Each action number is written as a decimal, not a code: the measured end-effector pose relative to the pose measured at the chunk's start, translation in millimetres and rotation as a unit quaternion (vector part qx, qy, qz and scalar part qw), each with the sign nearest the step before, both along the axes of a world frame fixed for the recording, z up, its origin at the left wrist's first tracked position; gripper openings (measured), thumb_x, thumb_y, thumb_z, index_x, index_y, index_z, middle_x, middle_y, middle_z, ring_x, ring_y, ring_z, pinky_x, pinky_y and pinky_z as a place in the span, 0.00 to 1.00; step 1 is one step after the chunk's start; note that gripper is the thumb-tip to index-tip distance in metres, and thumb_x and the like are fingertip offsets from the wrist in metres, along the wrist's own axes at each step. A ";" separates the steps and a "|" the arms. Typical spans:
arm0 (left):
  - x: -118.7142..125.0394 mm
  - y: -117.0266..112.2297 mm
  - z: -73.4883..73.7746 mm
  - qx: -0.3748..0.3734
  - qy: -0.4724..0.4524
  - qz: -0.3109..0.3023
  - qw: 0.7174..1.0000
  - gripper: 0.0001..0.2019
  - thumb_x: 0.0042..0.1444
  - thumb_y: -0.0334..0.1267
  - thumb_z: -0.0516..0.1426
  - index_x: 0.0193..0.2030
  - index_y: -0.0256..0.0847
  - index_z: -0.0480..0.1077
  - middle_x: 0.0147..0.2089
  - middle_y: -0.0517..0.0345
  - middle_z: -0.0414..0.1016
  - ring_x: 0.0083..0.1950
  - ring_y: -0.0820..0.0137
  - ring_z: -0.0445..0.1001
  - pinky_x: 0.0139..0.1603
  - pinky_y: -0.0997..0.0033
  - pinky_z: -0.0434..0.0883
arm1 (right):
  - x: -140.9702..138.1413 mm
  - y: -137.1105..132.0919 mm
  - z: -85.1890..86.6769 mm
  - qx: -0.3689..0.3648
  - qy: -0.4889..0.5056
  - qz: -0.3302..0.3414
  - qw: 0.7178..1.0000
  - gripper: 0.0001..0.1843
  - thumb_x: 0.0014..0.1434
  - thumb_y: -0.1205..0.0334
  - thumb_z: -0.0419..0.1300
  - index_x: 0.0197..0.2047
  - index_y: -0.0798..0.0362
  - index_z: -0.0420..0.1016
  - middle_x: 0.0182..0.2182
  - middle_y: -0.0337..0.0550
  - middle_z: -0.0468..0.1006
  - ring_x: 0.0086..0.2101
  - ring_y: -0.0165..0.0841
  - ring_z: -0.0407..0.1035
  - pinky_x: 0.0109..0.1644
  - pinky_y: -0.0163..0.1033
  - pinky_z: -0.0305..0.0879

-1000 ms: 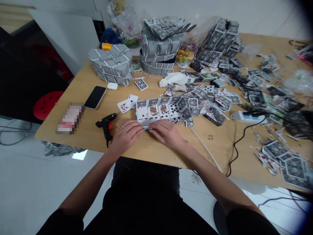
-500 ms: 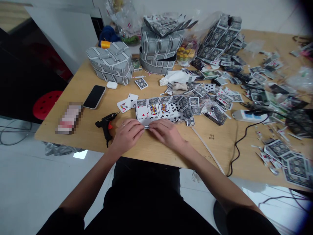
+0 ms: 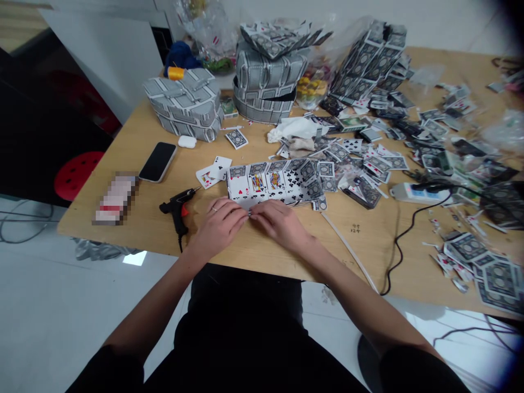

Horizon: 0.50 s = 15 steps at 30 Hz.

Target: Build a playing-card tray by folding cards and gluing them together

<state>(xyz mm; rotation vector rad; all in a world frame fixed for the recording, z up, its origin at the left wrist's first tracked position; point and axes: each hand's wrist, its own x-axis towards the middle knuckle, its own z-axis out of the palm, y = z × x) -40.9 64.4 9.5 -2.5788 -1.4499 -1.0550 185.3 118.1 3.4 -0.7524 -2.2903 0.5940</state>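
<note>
A low open box made of playing cards (image 3: 282, 183) sits in front of me, card faces showing on its floor and patterned backs along its walls. At its near edge my left hand (image 3: 221, 226) is closed, thumb and fingers pinched together. Close against it, my right hand (image 3: 280, 221) pinches the same near side, the fingertips of both hands almost meeting. My fingers cover most of that edge, and only a sliver of card shows between them. To the left of my hands lies a black glue gun (image 3: 177, 213) with an orange trigger.
Loose cards (image 3: 215, 170) lie behind the box. A phone (image 3: 158, 162) and a white earbud case (image 3: 187, 142) are on the left. Grey woven baskets (image 3: 184, 106) stand at the back. Card scraps (image 3: 368, 158), a power strip (image 3: 417, 192) and its black cord (image 3: 396, 251) spread across the right.
My left hand has shifted slightly right and its fingertips now sit closer to my right hand's, hiding more of the small edge between them. The box stays in place.
</note>
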 end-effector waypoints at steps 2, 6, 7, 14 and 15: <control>1.3 0.5 -0.6 0.005 0.003 0.003 1.000 0.05 0.73 0.35 0.59 0.49 0.42 0.78 0.48 0.53 0.83 0.54 0.60 0.78 0.65 0.50 0.73 | 0.9 0.1 -0.4 -0.002 -0.003 -0.005 1.000 0.05 0.76 0.62 0.60 0.49 0.51 0.78 0.41 0.49 0.85 0.42 0.40 0.79 0.50 0.48 0.77; 4.8 -0.1 -1.2 -0.008 -0.003 -0.007 1.000 0.07 0.73 0.33 0.58 0.52 0.41 0.78 0.51 0.50 0.82 0.56 0.59 0.77 0.64 0.49 0.74 | 2.1 0.8 -3.5 -0.035 0.012 -0.012 0.999 0.09 0.74 0.62 0.62 0.56 0.49 0.73 0.46 0.50 0.86 0.45 0.42 0.81 0.51 0.50 0.79; 6.0 -0.4 -0.9 -0.011 -0.007 -0.012 1.000 0.08 0.73 0.32 0.57 0.53 0.40 0.77 0.53 0.49 0.82 0.57 0.58 0.77 0.64 0.49 0.74 | 2.3 1.1 -4.6 -0.044 0.021 -0.008 0.999 0.11 0.74 0.62 0.62 0.58 0.49 0.72 0.47 0.50 0.86 0.46 0.42 0.81 0.51 0.50 0.79; 11.5 -0.7 2.1 -0.002 -0.003 -0.014 1.000 0.07 0.72 0.30 0.57 0.52 0.40 0.75 0.52 0.50 0.83 0.55 0.60 0.80 0.67 0.48 0.73 | 4.4 2.8 -7.5 -0.076 0.032 0.004 0.997 0.19 0.74 0.63 0.62 0.66 0.48 0.69 0.50 0.50 0.86 0.49 0.43 0.82 0.57 0.53 0.80; 11.6 -0.7 2.3 0.000 0.000 -0.012 1.000 0.07 0.72 0.30 0.57 0.52 0.41 0.75 0.51 0.50 0.83 0.55 0.60 0.80 0.67 0.48 0.73 | 4.7 2.9 -7.0 -0.077 0.033 0.005 0.996 0.19 0.75 0.63 0.62 0.66 0.48 0.69 0.50 0.50 0.86 0.49 0.43 0.82 0.57 0.53 0.80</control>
